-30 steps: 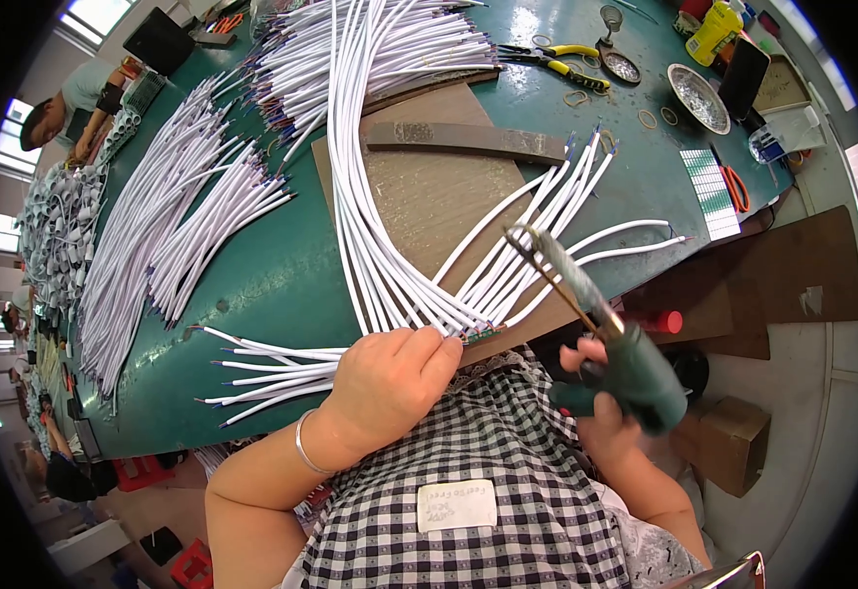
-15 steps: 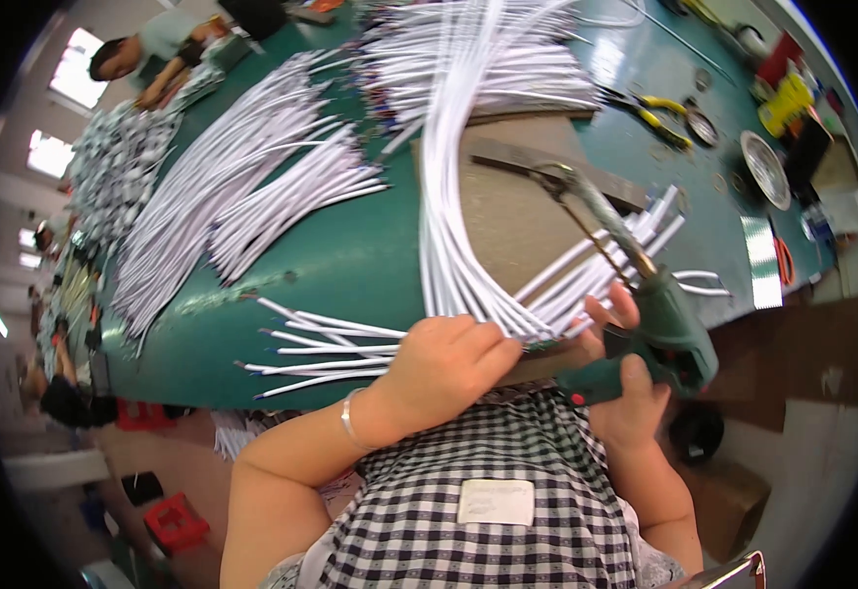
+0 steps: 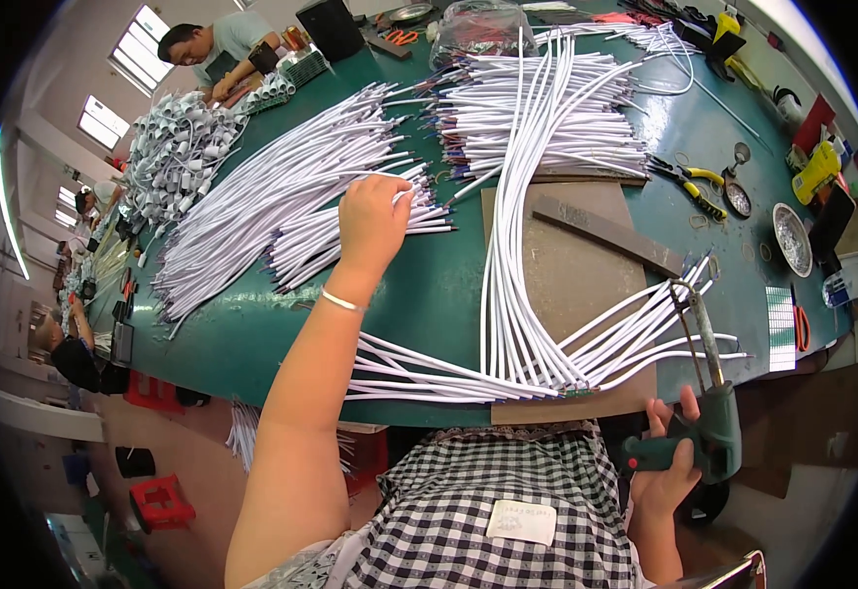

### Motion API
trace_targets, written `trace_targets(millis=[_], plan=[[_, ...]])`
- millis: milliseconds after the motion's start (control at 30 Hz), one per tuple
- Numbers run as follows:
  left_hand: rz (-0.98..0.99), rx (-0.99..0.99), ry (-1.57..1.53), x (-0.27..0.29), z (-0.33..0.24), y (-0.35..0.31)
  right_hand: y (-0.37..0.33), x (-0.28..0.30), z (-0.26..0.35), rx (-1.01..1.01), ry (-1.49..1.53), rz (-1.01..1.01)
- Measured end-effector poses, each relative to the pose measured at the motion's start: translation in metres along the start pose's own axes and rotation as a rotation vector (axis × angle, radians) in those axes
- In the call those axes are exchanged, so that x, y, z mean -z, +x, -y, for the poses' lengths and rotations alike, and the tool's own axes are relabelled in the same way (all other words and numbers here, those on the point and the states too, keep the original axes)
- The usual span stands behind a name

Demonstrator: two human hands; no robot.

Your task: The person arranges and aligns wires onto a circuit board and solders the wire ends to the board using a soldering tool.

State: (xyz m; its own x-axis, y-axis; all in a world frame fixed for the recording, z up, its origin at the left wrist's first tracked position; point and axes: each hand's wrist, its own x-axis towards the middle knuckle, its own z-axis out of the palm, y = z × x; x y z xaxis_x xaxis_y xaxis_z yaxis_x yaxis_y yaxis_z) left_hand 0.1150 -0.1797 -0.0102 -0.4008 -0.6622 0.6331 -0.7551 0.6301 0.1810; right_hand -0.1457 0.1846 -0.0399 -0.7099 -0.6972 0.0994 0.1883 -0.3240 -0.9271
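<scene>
Many white cables (image 3: 509, 304) lie between right hand (image 3: 666, 481), gripping a soldering gun (image 3: 723, 432), and left hand (image 3: 372, 224), hold unclear.

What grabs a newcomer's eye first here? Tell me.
Long white round cables fan over a flat brown board near the centre. A dark green pistol-shaped tool sits in the person's right grip, lower right. Pale corded plastic fittings lie heaped at upper left.

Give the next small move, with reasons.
Probably pinch one from the small pile of slim white cables, if none is gripped yet: the bare left hand curls over it, and the bare right hand holds a green pistol-shaped soldering tool.
</scene>
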Motion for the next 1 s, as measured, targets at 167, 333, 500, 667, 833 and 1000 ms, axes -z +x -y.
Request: trace_targets(millis=[167,333,500,667,833,1000], plan=[[0.033,0.036,0.078,-0.029,0.019,0.007,-0.006,-0.003,-0.001,-0.004,-0.003,0.035],[-0.063,0.024,-0.207,-0.022,0.012,0.005,-0.012,-0.004,0.002,0.006,-0.005,0.055],[0.148,-0.256,-0.547,0.01,-0.079,-0.011,-0.012,0.0,0.002,-0.143,0.046,0.032],[0.38,-0.555,-0.533,0.058,-0.148,-0.057,-0.014,-0.012,0.013,-0.182,-0.032,0.12],[0.488,-0.481,-0.662,0.05,-0.162,-0.075,-0.03,0.003,0.01,-0.195,-0.101,0.16],[0.489,-0.276,-0.765,0.05,-0.167,-0.082,-0.038,0.019,0.016,-0.279,-0.103,0.287]])
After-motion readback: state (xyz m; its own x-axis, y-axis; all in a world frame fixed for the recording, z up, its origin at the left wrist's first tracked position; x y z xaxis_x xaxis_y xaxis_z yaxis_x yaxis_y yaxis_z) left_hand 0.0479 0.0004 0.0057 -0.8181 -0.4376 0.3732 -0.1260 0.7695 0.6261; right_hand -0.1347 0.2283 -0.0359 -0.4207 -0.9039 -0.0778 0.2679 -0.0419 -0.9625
